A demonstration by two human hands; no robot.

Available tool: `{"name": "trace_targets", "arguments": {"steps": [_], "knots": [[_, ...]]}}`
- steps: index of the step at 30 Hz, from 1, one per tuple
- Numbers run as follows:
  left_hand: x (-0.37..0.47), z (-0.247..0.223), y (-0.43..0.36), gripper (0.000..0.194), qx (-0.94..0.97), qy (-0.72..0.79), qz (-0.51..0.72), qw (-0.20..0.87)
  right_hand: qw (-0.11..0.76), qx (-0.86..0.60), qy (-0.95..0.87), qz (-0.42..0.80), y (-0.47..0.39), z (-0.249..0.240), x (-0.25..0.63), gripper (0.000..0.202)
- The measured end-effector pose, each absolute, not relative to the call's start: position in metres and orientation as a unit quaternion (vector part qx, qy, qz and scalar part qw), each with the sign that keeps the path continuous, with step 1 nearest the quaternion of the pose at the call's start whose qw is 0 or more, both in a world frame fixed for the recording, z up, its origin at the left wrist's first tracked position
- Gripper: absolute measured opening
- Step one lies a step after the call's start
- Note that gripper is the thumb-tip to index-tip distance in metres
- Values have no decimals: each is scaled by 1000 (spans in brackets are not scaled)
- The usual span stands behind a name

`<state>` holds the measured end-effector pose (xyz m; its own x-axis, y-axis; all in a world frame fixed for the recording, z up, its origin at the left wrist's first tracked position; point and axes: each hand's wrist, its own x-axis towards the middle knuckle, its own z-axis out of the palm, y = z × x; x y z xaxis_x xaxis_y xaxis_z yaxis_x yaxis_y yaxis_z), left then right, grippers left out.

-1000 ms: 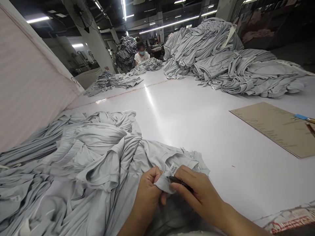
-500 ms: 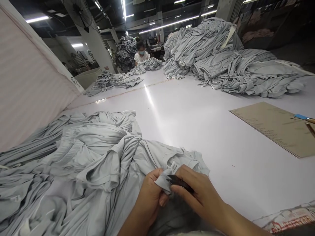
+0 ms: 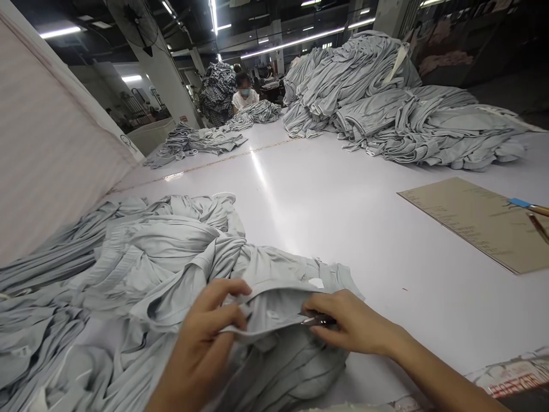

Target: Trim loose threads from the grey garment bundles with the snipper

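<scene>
Below me lies a grey garment of soft knit cloth, its hemmed opening spread wide between my hands. My left hand has the left end of this opening, its fingers parted around the cloth edges. My right hand is closed around dark thread snips, with the blades pointing left, and its fingers touch the opening's right end. A small white label shows at the upper edge near my right fingers. More grey garments lie heaped to the left and under my left hand.
A large pile of grey garments stands at the back right. A brown cardboard sheet with pens lies on the right of the white table. Smaller garment stacks and a masked person are at the far end.
My left hand has moved left from the pinched cloth beside the label, and the opening is now stretched out. My right hand keeps the snips, slightly farther right.
</scene>
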<state>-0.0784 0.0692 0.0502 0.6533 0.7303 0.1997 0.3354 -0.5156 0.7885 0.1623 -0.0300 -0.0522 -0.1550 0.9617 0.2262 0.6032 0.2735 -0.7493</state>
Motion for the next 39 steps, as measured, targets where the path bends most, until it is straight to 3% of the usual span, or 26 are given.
{"name": "trace_targets", "arguments": {"steps": [3,5,7,10,16,19,23,27,39], "knots": [[-107,59,80,33,771,285,312,476,366,-559,-709,226,-30,-61,167,20],[-114,58,83,41,780,281,249,501,393,-561,-701,200,-32,-64,165,16],[-107,51,80,38,812,317,144,469,425,-563,-689,168,-33,-65,161,13],[-78,31,63,18,833,393,80,382,466,-569,-666,127,-35,-61,150,15],[-25,-9,33,26,865,366,188,289,489,-576,-645,116,-39,-47,132,17],[-18,-12,32,29,839,357,238,334,491,-582,-635,127,-43,-42,129,14],[-20,-7,32,12,744,410,292,440,474,-595,-610,222,-50,-37,130,7],[-23,-5,31,11,740,386,293,467,469,-582,-599,287,-55,-31,131,11],[-34,-12,30,26,819,305,313,373,410,-610,-603,310,-54,-12,127,22]]}}
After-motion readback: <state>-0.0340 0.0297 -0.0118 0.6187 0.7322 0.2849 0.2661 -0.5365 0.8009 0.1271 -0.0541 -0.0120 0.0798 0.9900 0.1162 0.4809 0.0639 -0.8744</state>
